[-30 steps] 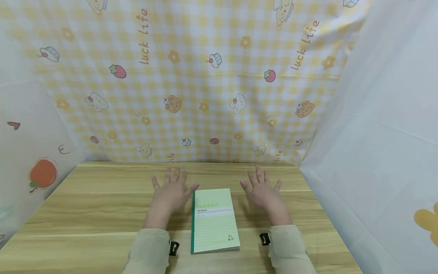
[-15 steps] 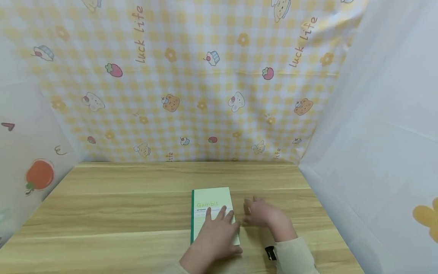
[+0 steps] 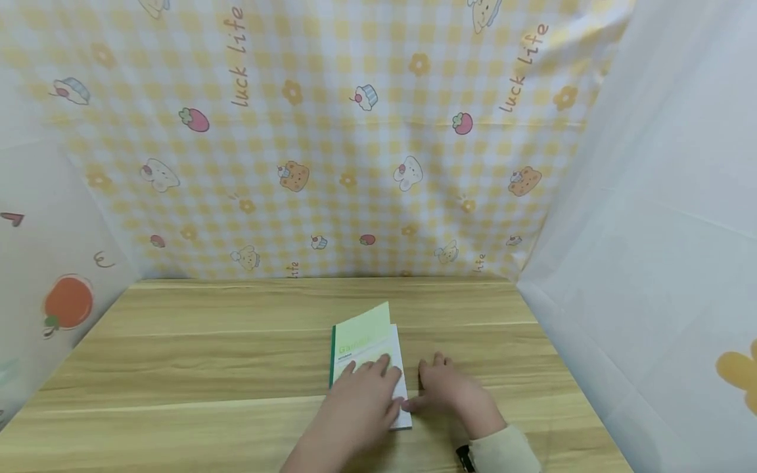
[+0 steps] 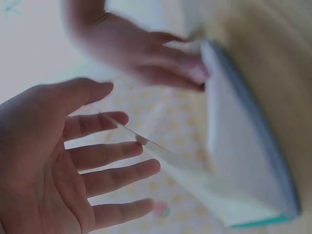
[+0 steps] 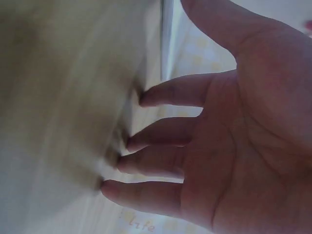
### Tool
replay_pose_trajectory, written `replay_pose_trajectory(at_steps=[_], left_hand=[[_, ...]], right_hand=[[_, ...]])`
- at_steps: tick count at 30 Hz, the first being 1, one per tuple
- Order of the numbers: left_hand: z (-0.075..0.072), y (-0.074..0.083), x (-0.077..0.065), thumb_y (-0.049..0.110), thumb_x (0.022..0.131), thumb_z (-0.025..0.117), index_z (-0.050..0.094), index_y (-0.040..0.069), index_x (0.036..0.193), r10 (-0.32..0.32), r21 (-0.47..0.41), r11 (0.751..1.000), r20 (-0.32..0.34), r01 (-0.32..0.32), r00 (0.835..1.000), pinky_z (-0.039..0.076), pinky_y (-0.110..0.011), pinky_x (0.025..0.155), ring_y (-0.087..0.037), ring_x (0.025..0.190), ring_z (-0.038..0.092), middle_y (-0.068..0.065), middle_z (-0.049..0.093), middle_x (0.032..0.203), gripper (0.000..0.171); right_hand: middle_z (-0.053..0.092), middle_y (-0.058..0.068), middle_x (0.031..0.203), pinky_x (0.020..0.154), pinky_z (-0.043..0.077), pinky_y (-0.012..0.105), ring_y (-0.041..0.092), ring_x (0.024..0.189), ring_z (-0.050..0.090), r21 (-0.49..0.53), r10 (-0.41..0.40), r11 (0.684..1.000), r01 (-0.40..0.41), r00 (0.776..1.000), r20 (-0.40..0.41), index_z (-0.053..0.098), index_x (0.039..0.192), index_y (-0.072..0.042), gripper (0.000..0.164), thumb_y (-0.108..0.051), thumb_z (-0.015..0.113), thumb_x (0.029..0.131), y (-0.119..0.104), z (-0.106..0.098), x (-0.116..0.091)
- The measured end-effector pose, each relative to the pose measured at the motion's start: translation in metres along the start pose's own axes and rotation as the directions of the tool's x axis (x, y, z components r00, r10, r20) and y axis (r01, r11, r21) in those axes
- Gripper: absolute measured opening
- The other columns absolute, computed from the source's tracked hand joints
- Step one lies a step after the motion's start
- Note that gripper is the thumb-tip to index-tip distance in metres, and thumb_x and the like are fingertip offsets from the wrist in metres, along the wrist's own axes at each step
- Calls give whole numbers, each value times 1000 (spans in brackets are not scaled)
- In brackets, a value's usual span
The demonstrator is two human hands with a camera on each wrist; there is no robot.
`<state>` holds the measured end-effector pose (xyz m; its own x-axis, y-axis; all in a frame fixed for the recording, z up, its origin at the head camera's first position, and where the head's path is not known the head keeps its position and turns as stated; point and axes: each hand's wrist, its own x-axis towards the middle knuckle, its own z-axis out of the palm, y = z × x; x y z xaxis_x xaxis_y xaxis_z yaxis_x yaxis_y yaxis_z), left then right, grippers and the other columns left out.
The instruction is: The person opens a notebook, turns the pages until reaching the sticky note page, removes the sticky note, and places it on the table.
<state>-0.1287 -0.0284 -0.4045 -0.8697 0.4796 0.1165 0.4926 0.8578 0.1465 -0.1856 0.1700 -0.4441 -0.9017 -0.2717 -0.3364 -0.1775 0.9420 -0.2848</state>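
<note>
A pale green notebook (image 3: 362, 328) with a dark green spine on its left lies on the wooden table, its cover partly raised along the right side. White pages (image 3: 398, 358) show underneath. My left hand (image 3: 363, 404) reaches over the notebook. In the left wrist view its fingers (image 4: 119, 170) are nearly straight, with the lifted cover's edge (image 4: 165, 155) against the fingertips and the thumb apart. Beside the right edge is my right hand (image 3: 449, 387), its thumb at the notebook's lower right side. The right wrist view shows its extended fingers (image 5: 165, 131) resting their tips on the table.
The wooden tabletop (image 3: 195, 355) runs back to a yellow checked cloth (image 3: 331, 131) with cartoon prints. White sheets hang at the left (image 3: 65, 230) and right (image 3: 662, 230). A black strap piece (image 3: 465, 458) sits by the right sleeve (image 3: 505, 452).
My left hand has moved right and down from beside the notebook onto it, and the cover has risen. My right hand has come down and nearer to the notebook's right edge.
</note>
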Motion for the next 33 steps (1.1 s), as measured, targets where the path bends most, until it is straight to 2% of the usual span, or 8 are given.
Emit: replay_pose_trajectory(at_steps=[5, 9, 12, 14, 17, 22, 27, 33], left_hand=[[-25, -26, -25, 11, 95, 71, 69, 8, 128, -91, -65, 995, -169, 81, 981, 60, -55, 102, -38, 120, 73, -18, 70, 141, 34], [-33, -50, -46, 5, 79, 87, 68, 9, 135, -177, 75, 978, -185, 194, 967, 46, -65, 117, -45, 144, 55, -19, 56, 159, 60], [-29, -66, -54, 3, 72, 92, 72, 9, 131, -184, 181, 961, -150, 210, 971, 30, -73, 125, -44, 153, 45, -14, 60, 156, 63], [-22, -75, -54, -1, 74, 89, 75, 8, 124, -178, 194, 961, -113, 197, 978, 26, -72, 127, -43, 150, 51, -14, 69, 145, 53], [-6, -82, -48, -6, 81, 80, 74, 4, 124, -211, 100, 973, 15, 209, 977, 30, -70, 126, -47, 142, 57, -22, 71, 138, 44], [21, -85, -40, -4, 93, 66, 68, 1, 138, -302, -105, 939, 199, 327, 932, 42, -76, 113, -60, 143, 48, -26, 61, 151, 45], [36, -86, -40, 15, 101, 67, 67, -3, 137, -276, -161, 937, 206, 311, 939, 44, -71, 114, -59, 143, 49, -29, 60, 150, 40], [38, -83, -33, 41, 96, 76, 64, -13, 135, -262, -175, 936, 236, 306, 936, 45, -67, 116, -59, 143, 50, -38, 56, 149, 67]], right_hand=[[29, 49, 160, 119, 39, 71, 67, 150, 31, -19, -1, 1000, 0, 1000, -28, 45, 153, 14, 102, -53, 84, 86, -3, 6, -1], [27, 49, 161, 119, 39, 72, 67, 151, 29, -3, -7, 1000, 7, 1000, -24, 44, 153, 14, 101, -52, 83, 88, -3, 6, -3], [26, 49, 161, 119, 39, 72, 68, 151, 28, 1, -11, 1000, 11, 1000, -21, 43, 153, 15, 102, -52, 83, 88, -3, 5, -4], [25, 49, 162, 118, 40, 72, 68, 151, 28, 4, -13, 1000, 13, 1000, -19, 43, 153, 15, 102, -52, 83, 88, -3, 6, -4], [24, 50, 162, 118, 40, 71, 68, 151, 27, 13, -20, 1000, 20, 1000, -17, 42, 154, 15, 103, -53, 82, 88, -2, 7, -5], [21, 49, 163, 119, 39, 70, 67, 153, 24, 27, -30, 999, 31, 999, -11, 40, 155, 15, 106, -53, 84, 86, -2, 10, -6], [20, 48, 164, 122, 34, 71, 66, 154, 22, 44, -26, 999, 26, 1000, 9, 39, 156, 14, 107, -54, 84, 86, -1, 9, -5], [23, 48, 163, 124, 30, 72, 65, 155, 22, 50, -25, 998, 25, 1000, 10, 40, 155, 15, 107, -55, 83, 87, -1, 5, -2]])
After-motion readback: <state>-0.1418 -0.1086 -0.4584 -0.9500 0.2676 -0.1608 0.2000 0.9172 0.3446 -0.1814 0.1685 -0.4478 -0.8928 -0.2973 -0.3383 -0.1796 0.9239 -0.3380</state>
